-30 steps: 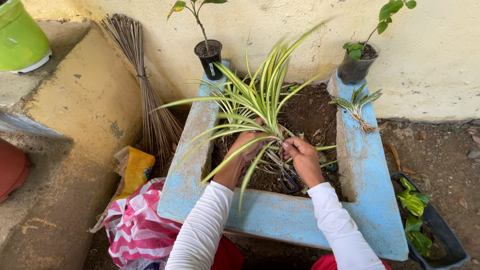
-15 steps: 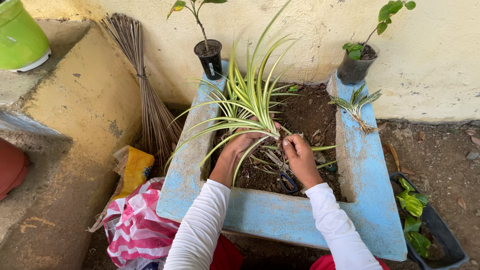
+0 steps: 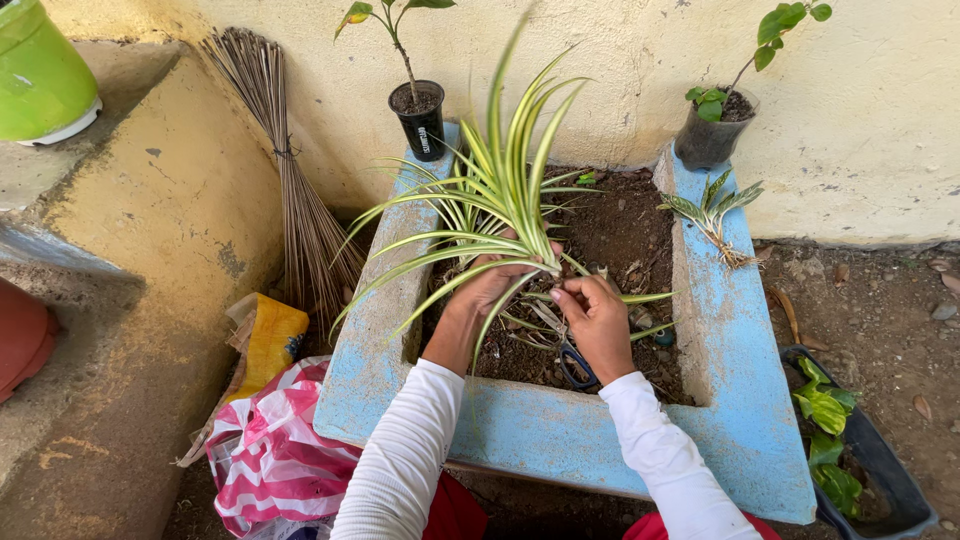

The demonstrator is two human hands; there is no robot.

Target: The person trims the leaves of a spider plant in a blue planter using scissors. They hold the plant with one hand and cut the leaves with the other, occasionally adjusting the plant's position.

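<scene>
A spider plant (image 3: 500, 190) with long green and cream striped leaves stands over the dark soil (image 3: 620, 240) of a blue concrete planter (image 3: 560, 440). My left hand (image 3: 480, 300) grips the plant at its base, among the lower leaves. My right hand (image 3: 595, 320) pinches the stem and roots just beside it, fingers closed on them. Scissors with dark handles (image 3: 575, 365) lie on the soil under my right wrist. Both arms wear white sleeves.
A black pot with a seedling (image 3: 420, 120) and a grey pot with a plant (image 3: 712, 135) stand on the planter's back corners. A small cutting (image 3: 715, 215) lies on the right rim. At left are a stick broom (image 3: 290, 190), a pink striped bag (image 3: 270, 450), a green bucket (image 3: 40, 75).
The plant has been lifted from leaning low toward the left to standing more upright. Both hands stayed at its base.
</scene>
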